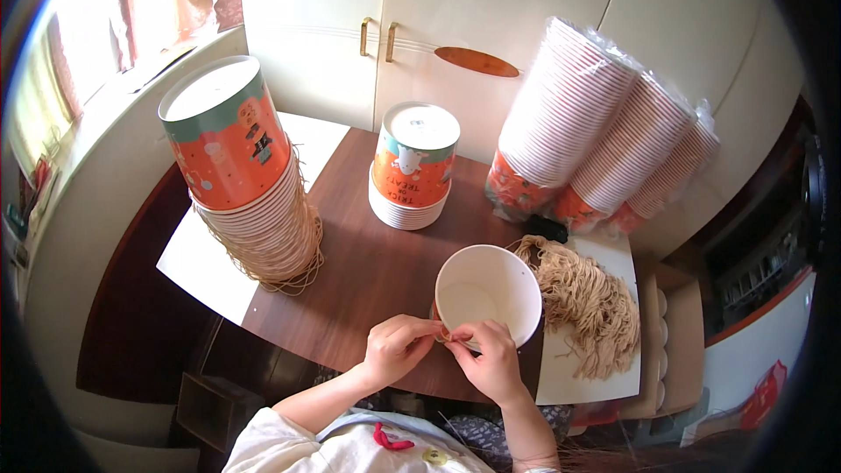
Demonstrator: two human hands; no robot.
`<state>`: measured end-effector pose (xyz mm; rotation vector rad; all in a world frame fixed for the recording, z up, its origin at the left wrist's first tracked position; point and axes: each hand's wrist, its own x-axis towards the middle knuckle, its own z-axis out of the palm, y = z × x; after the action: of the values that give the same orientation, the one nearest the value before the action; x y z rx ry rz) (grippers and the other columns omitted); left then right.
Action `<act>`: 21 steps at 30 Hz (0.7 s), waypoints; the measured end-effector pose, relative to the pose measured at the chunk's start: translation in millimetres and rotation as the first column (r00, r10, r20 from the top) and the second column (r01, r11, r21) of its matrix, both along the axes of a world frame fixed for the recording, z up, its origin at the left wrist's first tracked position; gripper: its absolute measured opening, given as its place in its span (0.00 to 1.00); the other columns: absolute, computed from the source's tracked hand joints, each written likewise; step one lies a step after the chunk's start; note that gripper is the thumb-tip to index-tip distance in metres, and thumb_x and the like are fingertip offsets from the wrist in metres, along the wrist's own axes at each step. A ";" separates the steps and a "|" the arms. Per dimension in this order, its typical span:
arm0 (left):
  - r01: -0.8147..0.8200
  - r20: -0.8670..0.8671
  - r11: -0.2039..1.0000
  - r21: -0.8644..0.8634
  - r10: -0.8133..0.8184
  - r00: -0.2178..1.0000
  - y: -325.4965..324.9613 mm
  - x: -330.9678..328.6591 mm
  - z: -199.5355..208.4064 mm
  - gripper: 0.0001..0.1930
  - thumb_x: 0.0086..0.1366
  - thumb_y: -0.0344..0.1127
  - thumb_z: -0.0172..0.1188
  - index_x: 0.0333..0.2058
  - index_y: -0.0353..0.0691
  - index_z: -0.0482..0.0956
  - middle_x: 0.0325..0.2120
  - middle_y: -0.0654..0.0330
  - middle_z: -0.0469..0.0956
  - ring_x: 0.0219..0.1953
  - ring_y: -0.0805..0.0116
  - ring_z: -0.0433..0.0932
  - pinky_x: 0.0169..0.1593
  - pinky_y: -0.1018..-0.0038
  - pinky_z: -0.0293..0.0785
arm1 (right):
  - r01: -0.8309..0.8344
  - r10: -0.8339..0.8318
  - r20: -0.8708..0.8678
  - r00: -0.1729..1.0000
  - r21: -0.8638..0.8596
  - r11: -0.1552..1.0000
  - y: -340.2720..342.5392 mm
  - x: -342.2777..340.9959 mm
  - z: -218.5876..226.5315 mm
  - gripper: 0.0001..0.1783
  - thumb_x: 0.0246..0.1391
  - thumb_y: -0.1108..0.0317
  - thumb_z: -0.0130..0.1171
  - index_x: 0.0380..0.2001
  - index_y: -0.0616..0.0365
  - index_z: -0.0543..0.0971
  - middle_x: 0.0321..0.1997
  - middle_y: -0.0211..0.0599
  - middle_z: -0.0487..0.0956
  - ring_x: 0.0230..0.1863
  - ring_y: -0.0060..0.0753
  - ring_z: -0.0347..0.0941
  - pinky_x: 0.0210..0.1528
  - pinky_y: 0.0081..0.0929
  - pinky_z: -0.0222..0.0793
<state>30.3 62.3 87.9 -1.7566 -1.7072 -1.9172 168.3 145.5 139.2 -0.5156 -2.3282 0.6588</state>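
A white-lined paper bucket (pixel 486 285) stands mouth up near the table's front edge, tipped slightly toward me. At its near left side, just below the rim, my left hand (pixel 396 350) and my right hand (pixel 487 359) meet with fingertips pinched. A bit of beige cord (pixel 445 336) shows between them; its exact path is hidden by the fingers. My right fingers also lie against the bucket's wall. Right of the bucket spreads a loose bundle of beige cords (pixel 591 307).
An inverted stack of orange-and-green printed buckets (pixel 232 140), cords hanging round it, stands at left. A shorter inverted stack (pixel 413 162) is at the back middle. Plastic-wrapped bucket stacks (pixel 569 109) lean at back right. A cardboard box (pixel 679 342) stands beyond the table's right edge.
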 end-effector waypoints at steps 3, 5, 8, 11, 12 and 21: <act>0.052 -0.038 0.999 0.003 -0.052 0.998 3.7 -2.1 2.5 0.11 0.45 0.22 0.62 0.30 0.40 0.78 0.26 0.61 0.78 0.29 0.64 0.77 0.30 0.74 0.73 | -0.002 0.002 -0.005 1.000 0.007 1.000 0.0 0.0 -0.6 0.10 0.36 0.74 0.66 0.25 0.55 0.75 0.23 0.29 0.77 0.27 0.34 0.72 0.32 0.29 0.64; -0.004 -0.075 0.996 -0.093 -0.003 0.997 3.3 -3.1 1.7 0.10 0.46 0.23 0.63 0.29 0.42 0.80 0.26 0.62 0.77 0.31 0.65 0.75 0.32 0.75 0.72 | 0.000 0.000 -0.009 1.000 0.009 1.000 0.5 0.8 -1.7 0.10 0.36 0.74 0.66 0.24 0.55 0.75 0.23 0.29 0.77 0.27 0.34 0.72 0.32 0.29 0.64; 0.074 0.103 0.979 -0.188 -0.055 0.993 1.9 -0.3 -3.0 0.08 0.48 0.25 0.64 0.30 0.41 0.81 0.26 0.61 0.76 0.32 0.65 0.74 0.34 0.76 0.72 | -0.012 0.012 -0.008 1.000 0.014 1.000 1.6 2.2 -4.2 0.10 0.39 0.74 0.64 0.26 0.54 0.74 0.24 0.26 0.77 0.28 0.31 0.72 0.34 0.29 0.61; 0.181 0.300 0.965 -0.189 -0.119 0.946 1.3 3.8 -9.2 0.07 0.52 0.27 0.63 0.32 0.39 0.81 0.27 0.59 0.76 0.32 0.68 0.75 0.36 0.76 0.71 | -0.009 0.009 -0.016 1.000 0.021 1.000 1.8 1.6 -5.1 0.10 0.39 0.74 0.64 0.26 0.54 0.73 0.24 0.27 0.77 0.28 0.31 0.72 0.34 0.29 0.61; 0.181 0.300 0.965 -0.190 -0.119 0.947 0.9 5.1 -11.0 0.07 0.52 0.27 0.63 0.32 0.39 0.81 0.27 0.59 0.76 0.32 0.68 0.75 0.36 0.76 0.71 | -0.004 0.004 -0.019 1.000 0.027 1.000 1.7 1.2 -5.2 0.10 0.39 0.74 0.64 0.26 0.54 0.73 0.24 0.27 0.76 0.28 0.32 0.72 0.34 0.29 0.61; 0.511 0.821 0.857 -0.068 -0.243 0.517 -0.8 10.2 -17.8 0.06 0.59 0.28 0.58 0.34 0.32 0.79 0.34 0.58 0.77 0.37 0.74 0.74 0.42 0.79 0.69 | 0.012 -0.011 -0.025 1.000 0.037 0.999 2.1 1.1 -7.0 0.10 0.39 0.74 0.63 0.26 0.54 0.72 0.23 0.28 0.76 0.28 0.33 0.72 0.34 0.31 0.62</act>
<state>40.4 61.4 70.1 -1.5343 -2.0393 -3.1759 169.4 147.7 132.2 -0.5007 -2.3084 0.6126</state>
